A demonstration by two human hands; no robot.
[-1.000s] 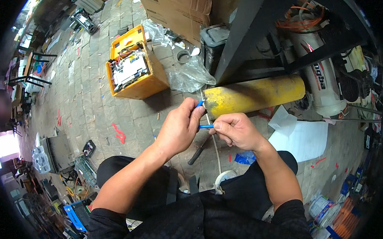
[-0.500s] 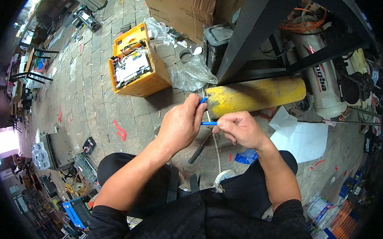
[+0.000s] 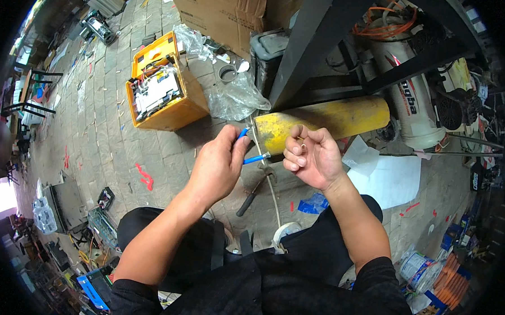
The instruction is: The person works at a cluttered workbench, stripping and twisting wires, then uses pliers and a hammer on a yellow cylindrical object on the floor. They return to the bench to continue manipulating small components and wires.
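My left hand (image 3: 215, 166) is closed round a blue insulated cable. One short piece of the blue cable (image 3: 255, 159) sticks out toward the right with a bare-looking tip; another blue end shows above my thumb. My right hand (image 3: 319, 160) is raised to the right, apart from the cable, palm partly turned up and fingers curled. A tiny brassy thing (image 3: 303, 147) shows at its fingertips, too small to name. Below the hands a hammer (image 3: 251, 198) with a dark handle lies on the floor. A pale cord (image 3: 272, 191) runs past it toward a white roll (image 3: 286, 232) between my legs.
A yellow cylinder (image 3: 327, 118) lies beyond my hands, beside a black metal frame (image 3: 308, 53). An orange toolbox (image 3: 190, 101) stands open at the far left, near crumpled clear plastic (image 3: 235, 95). White paper sheets (image 3: 392, 177) and a blue scrap (image 3: 313, 203) lie to the right.
My right hand has let go of the blue cable and moved up and right, turning palm upward. My left hand still holds the cable. The whole view has shifted slightly.
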